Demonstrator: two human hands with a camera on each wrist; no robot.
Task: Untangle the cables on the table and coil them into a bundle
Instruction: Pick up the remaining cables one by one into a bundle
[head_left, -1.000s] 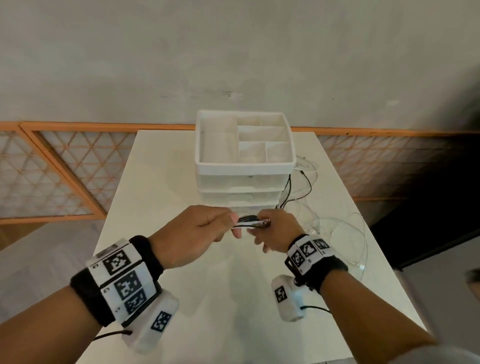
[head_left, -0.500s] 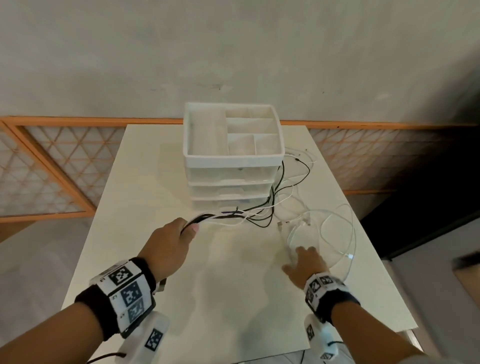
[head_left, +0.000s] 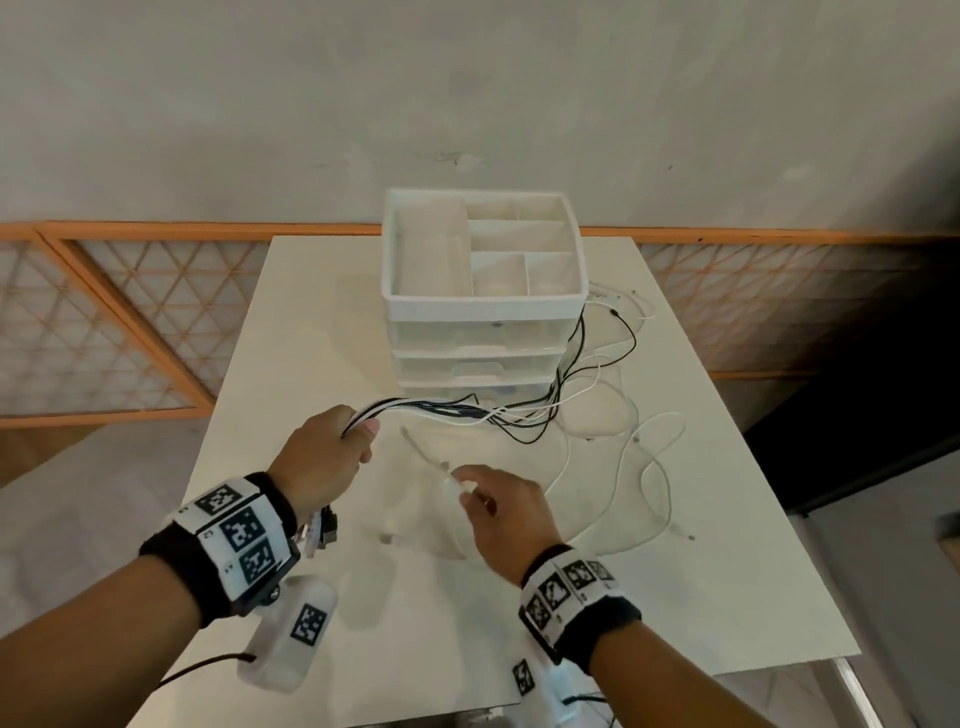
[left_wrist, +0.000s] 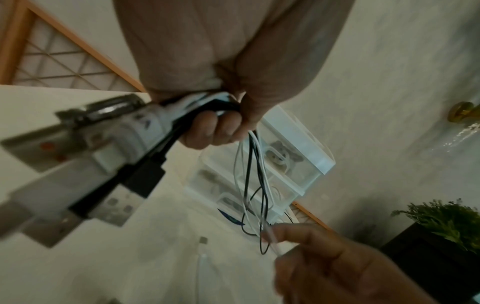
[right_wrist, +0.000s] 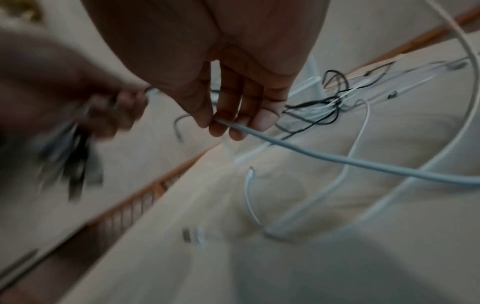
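since half a second ago our right hand (head_left: 506, 512) left the table and now pinches a white cable (right_wrist: 337, 159) mid-frame, left hand (head_left: 324, 457) stays fisted round the gathered cables (head_left: 441, 410) by the drawer unit (head_left: 483, 291), so gathering continues.

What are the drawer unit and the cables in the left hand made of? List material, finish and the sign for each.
Drawer unit: apparently plastic, opaque white top tray over clear glossy drawers whose contents show through.
Cables: thin black and white strands, likely rubbery plastic jackets; they bend loosely.
Their plugs: shiny metal, apparently.
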